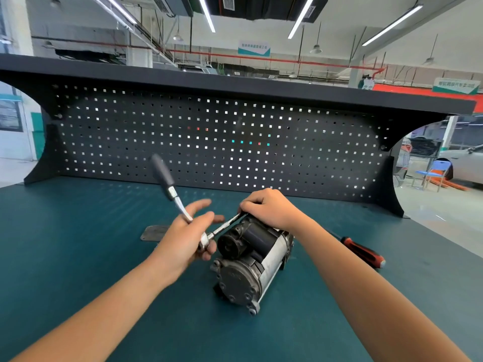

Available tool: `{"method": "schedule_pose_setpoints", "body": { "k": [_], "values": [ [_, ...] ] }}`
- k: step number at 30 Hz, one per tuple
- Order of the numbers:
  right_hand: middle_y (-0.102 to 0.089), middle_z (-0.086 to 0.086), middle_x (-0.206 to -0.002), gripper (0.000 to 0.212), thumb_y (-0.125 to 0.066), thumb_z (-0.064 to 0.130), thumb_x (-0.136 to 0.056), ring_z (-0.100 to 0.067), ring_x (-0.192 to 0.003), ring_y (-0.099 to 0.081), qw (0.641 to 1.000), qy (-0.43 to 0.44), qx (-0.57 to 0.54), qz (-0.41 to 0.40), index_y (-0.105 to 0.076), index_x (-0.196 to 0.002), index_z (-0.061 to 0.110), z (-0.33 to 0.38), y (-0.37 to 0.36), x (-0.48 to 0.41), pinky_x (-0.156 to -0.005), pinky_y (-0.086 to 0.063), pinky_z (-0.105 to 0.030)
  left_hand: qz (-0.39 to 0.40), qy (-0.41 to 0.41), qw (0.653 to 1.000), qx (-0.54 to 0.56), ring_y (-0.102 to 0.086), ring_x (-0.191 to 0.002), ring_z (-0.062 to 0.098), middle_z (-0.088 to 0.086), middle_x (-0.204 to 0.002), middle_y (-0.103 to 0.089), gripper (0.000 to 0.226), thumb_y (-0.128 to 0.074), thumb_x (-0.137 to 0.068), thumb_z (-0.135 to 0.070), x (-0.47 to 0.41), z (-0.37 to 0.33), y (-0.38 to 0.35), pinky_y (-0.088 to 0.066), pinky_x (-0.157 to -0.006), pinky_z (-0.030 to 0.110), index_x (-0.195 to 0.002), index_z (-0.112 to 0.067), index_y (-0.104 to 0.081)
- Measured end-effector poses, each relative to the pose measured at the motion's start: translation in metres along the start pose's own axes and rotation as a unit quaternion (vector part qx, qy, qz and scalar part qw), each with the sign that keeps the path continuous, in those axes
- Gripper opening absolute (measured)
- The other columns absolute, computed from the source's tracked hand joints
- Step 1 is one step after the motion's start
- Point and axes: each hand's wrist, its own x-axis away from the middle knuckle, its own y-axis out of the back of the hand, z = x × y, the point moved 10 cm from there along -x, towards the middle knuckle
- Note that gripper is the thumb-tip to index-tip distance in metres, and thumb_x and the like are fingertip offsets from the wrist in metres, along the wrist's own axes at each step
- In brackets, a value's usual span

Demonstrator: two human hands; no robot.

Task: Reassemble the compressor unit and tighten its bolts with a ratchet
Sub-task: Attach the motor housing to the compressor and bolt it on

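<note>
- We see the compressor unit (251, 259) lying on its side mid-bench on the green mat (78, 231), round end cap twd us.
- L hand (188, 239): lower fingers curled round the ratchet (178, 201) at its head; index + middle stick out straight, blurred. Handle tilts up-left.
- Extension bar (224, 226) runs from ratchet head to unit's far top edge.
- R hand (271, 210): fingers curled over unit's far end, thumb by bar tip; can't tell if it pinches the bar.
- Red/black screwdriver (363, 253) on mat, right of unit, apart.
- Flat grey plate (154, 232) just left of L hand.
- Black pegboard (209, 142) behind.

Teal bench (78, 231), black pegboard (209, 137), ceiling strip lights (300, 18).
</note>
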Motion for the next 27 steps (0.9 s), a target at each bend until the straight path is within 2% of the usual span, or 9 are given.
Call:
{"method": "schedule_pose_setpoints", "body": {
  "k": [2, 5, 6, 9, 11, 16, 19, 22, 27],
  "values": [
    [-0.07, 0.001, -0.076, 0.031, -0.052, 0.023, -0.088, -0.012, -0.074, -0.059, 1.0, -0.017, -0.023, 0.002, -0.074, -0.067, 0.018, -0.003, 0.002, -0.002, -0.08, -0.043, -0.023, 0.059, -0.198, 0.934, -0.291, -0.053, -0.048, 0.002, -0.017, -0.122, -0.053, 0.044, -0.047, -0.095, -0.019, 0.008, -0.039, -0.013, -0.041, -0.051, 0.012, -0.119, -0.054, -0.035],
    [-0.066, -0.01, -0.074, 0.029, -0.055, 0.022, -0.086, -0.009, -0.068, -0.049, 0.997, -0.028, -0.078, -0.005, -0.071, -0.063, 0.016, -0.006, 0.006, -0.004, -0.064, -0.042, -0.022, 0.107, -0.447, 0.604, -0.651, -0.056, -0.052, 0.013, -0.009, -0.132, -0.048, 0.053, -0.059, -0.087, -0.022, 0.039, -0.045, -0.054, -0.048, -0.048, 0.024, -0.131, -0.042, -0.035],
    [-0.066, -0.009, -0.075, 0.026, -0.055, 0.023, -0.086, -0.011, -0.07, -0.051, 0.996, -0.031, -0.089, -0.004, -0.071, -0.067, 0.018, -0.007, 0.006, -0.003, -0.063, -0.043, -0.022, 0.103, -0.464, 0.568, -0.672, -0.058, -0.053, 0.017, -0.003, -0.131, -0.051, 0.051, -0.059, -0.087, -0.023, 0.042, -0.043, -0.056, -0.049, -0.046, 0.027, -0.132, -0.034, -0.038],
    [-0.069, -0.002, -0.096, 0.019, -0.055, 0.034, -0.09, -0.013, -0.089, -0.058, 0.996, -0.029, -0.084, 0.005, -0.072, -0.088, 0.025, -0.006, 0.003, 0.002, -0.084, -0.046, -0.024, 0.095, -0.339, 0.764, -0.541, -0.058, -0.08, 0.003, -0.021, -0.131, -0.041, 0.042, -0.044, -0.095, -0.031, 0.024, -0.045, -0.032, -0.047, -0.078, 0.025, -0.13, -0.049, -0.031],
    [-0.057, 0.008, -0.127, 0.028, -0.055, 0.044, -0.088, -0.009, -0.12, -0.048, 0.995, -0.007, -0.095, -0.018, -0.063, -0.113, 0.032, -0.003, 0.006, 0.014, -0.109, -0.031, -0.038, 0.092, -0.257, 0.871, -0.409, -0.052, -0.081, -0.015, -0.03, -0.119, -0.044, 0.041, -0.047, -0.094, -0.029, 0.015, -0.038, -0.023, -0.038, -0.078, 0.006, -0.117, -0.058, -0.03],
    [-0.017, 0.019, -0.151, 0.087, -0.067, 0.071, -0.055, 0.001, -0.14, -0.012, 0.987, 0.041, -0.139, -0.074, -0.014, -0.123, 0.065, 0.004, 0.007, 0.077, -0.116, -0.014, -0.044, 0.079, -0.11, 0.978, -0.159, -0.05, -0.044, 0.005, -0.007, -0.11, -0.06, 0.026, -0.045, -0.095, -0.028, 0.003, -0.015, -0.024, -0.042, -0.047, 0.018, -0.111, -0.047, -0.046],
    [-0.026, 0.023, -0.146, 0.104, -0.074, 0.063, -0.057, 0.009, -0.135, -0.02, 0.985, 0.009, -0.141, -0.1, -0.006, -0.135, 0.054, -0.01, -0.001, 0.088, -0.114, -0.023, -0.028, 0.016, 0.072, 0.988, 0.135, -0.046, -0.037, 0.007, 0.009, -0.09, -0.06, 0.019, -0.048, -0.095, -0.028, -0.004, 0.007, -0.018, -0.04, -0.036, 0.016, -0.107, -0.022, -0.06],
    [-0.041, 0.039, -0.121, 0.103, -0.078, 0.051, -0.059, 0.022, -0.113, -0.04, 0.974, -0.027, -0.182, -0.133, -0.019, -0.142, 0.038, -0.026, -0.002, 0.085, -0.094, -0.032, -0.003, -0.01, 0.178, 0.912, 0.37, -0.047, -0.035, 0.007, 0.012, -0.083, -0.052, 0.026, -0.044, -0.098, -0.024, 0.0, 0.021, -0.019, -0.038, -0.032, 0.012, -0.105, -0.002, -0.056],
    [-0.046, 0.053, -0.099, 0.084, -0.083, 0.04, -0.057, 0.031, -0.104, -0.037, 0.965, -0.023, -0.222, -0.134, -0.033, -0.124, 0.051, -0.04, 0.003, 0.083, -0.085, -0.033, 0.002, -0.031, 0.155, 0.949, 0.272, -0.044, -0.034, 0.006, 0.008, -0.051, -0.058, 0.018, -0.045, -0.097, -0.018, 0.002, 0.026, -0.008, -0.036, -0.032, 0.011, -0.103, -0.007, -0.057]
  ]
}}
